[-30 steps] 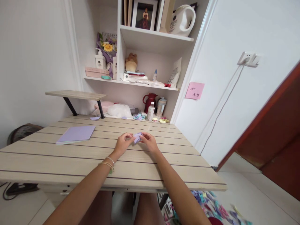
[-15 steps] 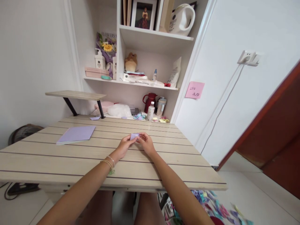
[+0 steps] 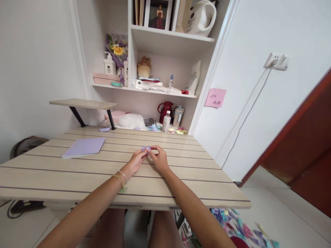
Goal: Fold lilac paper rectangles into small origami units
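Note:
A small piece of purple paper [image 3: 146, 148] is pinched between my two hands, just above the middle of the slatted table [image 3: 103, 175]. My left hand [image 3: 137, 160] grips it from the left, thumb toward the paper's near side. From the right, my right hand [image 3: 158, 157] has its fingertips closed on the same piece, the thumbs almost meeting. Fingers cover much of the paper, so its exact folds cannot be made out. A stack of purple paper [image 3: 85, 147] lies flat to the left of my hands.
A small raised shelf [image 3: 82, 103] on black legs stands at the table's back left. Along the back are a clear bottle [image 3: 167, 122], a red jug [image 3: 165, 111] and a white plastic bag [image 3: 131, 121]. Many coloured paper pieces [image 3: 240, 227] lie on the floor at right.
The purple paper shows less of its flat face now and looks more folded or bent. My hands have drawn closer together, the right one shifting slightly left.

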Available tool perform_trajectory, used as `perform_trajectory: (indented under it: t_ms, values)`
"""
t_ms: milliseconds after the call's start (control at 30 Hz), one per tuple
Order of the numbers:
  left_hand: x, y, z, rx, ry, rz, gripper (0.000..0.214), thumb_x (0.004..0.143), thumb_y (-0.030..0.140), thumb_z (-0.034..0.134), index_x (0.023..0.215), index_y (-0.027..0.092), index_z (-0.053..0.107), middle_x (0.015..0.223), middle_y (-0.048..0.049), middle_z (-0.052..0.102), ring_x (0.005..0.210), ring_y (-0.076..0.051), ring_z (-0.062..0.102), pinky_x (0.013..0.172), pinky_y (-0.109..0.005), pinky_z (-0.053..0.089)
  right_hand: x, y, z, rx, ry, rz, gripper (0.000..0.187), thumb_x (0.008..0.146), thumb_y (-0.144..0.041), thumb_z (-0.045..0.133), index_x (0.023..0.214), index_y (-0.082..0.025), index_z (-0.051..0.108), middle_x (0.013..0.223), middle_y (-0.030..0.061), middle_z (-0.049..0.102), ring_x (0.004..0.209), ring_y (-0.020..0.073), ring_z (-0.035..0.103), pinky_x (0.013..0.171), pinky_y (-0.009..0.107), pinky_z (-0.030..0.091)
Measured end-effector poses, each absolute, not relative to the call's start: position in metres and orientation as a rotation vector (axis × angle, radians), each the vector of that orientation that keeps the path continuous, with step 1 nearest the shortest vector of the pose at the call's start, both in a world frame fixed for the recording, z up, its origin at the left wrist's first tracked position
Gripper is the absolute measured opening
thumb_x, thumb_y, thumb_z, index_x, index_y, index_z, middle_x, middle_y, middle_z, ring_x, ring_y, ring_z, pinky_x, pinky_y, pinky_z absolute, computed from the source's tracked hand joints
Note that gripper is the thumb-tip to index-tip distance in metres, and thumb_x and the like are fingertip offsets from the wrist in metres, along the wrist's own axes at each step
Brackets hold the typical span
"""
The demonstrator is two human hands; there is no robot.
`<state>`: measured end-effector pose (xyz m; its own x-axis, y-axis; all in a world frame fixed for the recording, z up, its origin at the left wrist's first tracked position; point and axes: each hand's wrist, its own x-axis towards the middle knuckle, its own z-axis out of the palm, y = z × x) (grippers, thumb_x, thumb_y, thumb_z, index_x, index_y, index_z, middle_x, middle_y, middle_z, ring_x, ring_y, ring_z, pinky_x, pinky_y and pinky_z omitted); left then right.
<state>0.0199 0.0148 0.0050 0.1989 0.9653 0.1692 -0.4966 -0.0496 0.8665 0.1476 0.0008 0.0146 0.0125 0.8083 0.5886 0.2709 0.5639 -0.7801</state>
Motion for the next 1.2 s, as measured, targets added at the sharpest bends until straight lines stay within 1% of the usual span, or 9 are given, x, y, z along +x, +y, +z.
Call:
perform_trajectory:
  t_ms: [100,200,467,633,700,767,933,1067,1200]
  values:
    - [0.021,0.014,0.005,0.999,0.609,1.294,0.016,0.065,0.026,0.068,0.076,0.013,0.067,0.085,-0.0071,0.067,0.088,-0.018,0.058,0.083,-0.028,0.042,0.148,0.001,0.014,-0.978,-1.583,0.433,0.023,0.076,-0.038,0.053,0.089,-0.021,0.062,0.091,0.0049,0.063,0.087,0.0189,0.056,0.064,0.028,0.049]
    - [0.020,0.014,0.006,0.985,0.599,1.258,0.014,0.067,0.026,0.067,0.075,0.014,0.067,0.085,-0.0062,0.066,0.087,-0.016,0.058,0.082,-0.028,0.042,0.149,0.000,0.013,-0.974,-1.590,0.400,0.022,0.076,-0.037,0.053,0.089,-0.021,0.062,0.090,0.0048,0.062,0.087,0.0188,0.055,0.064,0.028,0.049]
    - [0.021,0.013,0.009,0.898,0.492,1.188,0.012,0.070,0.024,0.065,0.079,0.016,0.066,0.083,-0.0051,0.065,0.080,-0.014,0.059,0.079,-0.027,0.045,0.149,0.004,0.012,-0.916,-1.551,0.482,0.019,0.077,-0.033,0.053,0.088,-0.021,0.062,0.088,0.0038,0.064,0.083,0.0173,0.058,0.061,0.025,0.049]
    - [0.015,0.013,0.015,0.792,0.527,1.065,0.012,0.073,0.026,0.063,0.080,0.017,0.066,0.081,-0.0050,0.066,0.077,-0.014,0.060,0.077,-0.028,0.046,0.159,0.006,0.014,-0.828,-1.621,0.532,0.021,0.076,-0.029,0.053,0.093,-0.022,0.062,0.094,0.0040,0.064,0.088,0.0171,0.058,0.069,0.027,0.050]
    - [0.013,0.015,0.015,0.787,0.553,1.027,0.011,0.073,0.025,0.063,0.080,0.017,0.065,0.080,-0.0046,0.065,0.075,-0.013,0.060,0.076,-0.027,0.047,0.163,0.007,0.015,-0.795,-1.694,0.535,0.021,0.076,-0.027,0.053,0.095,-0.023,0.062,0.096,0.0035,0.064,0.091,0.0168,0.057,0.075,0.029,0.050]
    - [0.012,0.017,0.013,0.803,0.556,1.027,0.010,0.073,0.024,0.063,0.081,0.017,0.065,0.080,-0.0046,0.065,0.075,-0.013,0.060,0.075,-0.026,0.046,0.164,0.007,0.015,-0.788,-1.746,0.538,0.022,0.077,-0.026,0.052,0.097,-0.023,0.062,0.097,0.0032,0.064,0.091,0.0166,0.058,0.077,0.029,0.049]
    - [0.015,0.019,0.009,0.809,0.556,1.044,0.011,0.075,0.022,0.061,0.082,0.014,0.064,0.077,-0.0049,0.065,0.071,-0.013,0.060,0.072,-0.025,0.046,0.163,0.006,0.014,-0.823,-1.789,0.542,0.024,0.078,-0.028,0.052,0.099,-0.022,0.060,0.096,0.0041,0.064,0.088,0.0167,0.059,0.070,0.028,0.051]
    - [0.016,0.017,0.012,0.742,0.539,1.027,0.010,0.076,0.020,0.060,0.083,0.013,0.063,0.078,-0.0053,0.065,0.073,-0.012,0.060,0.072,-0.024,0.046,0.164,0.007,0.014,-0.817,-1.803,0.423,0.021,0.079,-0.027,0.050,0.097,-0.022,0.061,0.096,0.0040,0.064,0.087,0.0161,0.058,0.069,0.027,0.051]
    - [0.015,0.015,0.015,0.698,0.546,1.017,0.011,0.077,0.021,0.059,0.082,0.012,0.063,0.076,-0.0053,0.065,0.071,-0.012,0.060,0.071,-0.024,0.047,0.166,0.008,0.013,-0.838,-1.815,0.348,0.020,0.079,-0.027,0.051,0.095,-0.023,0.061,0.093,0.0032,0.064,0.086,0.0160,0.058,0.067,0.026,0.051]
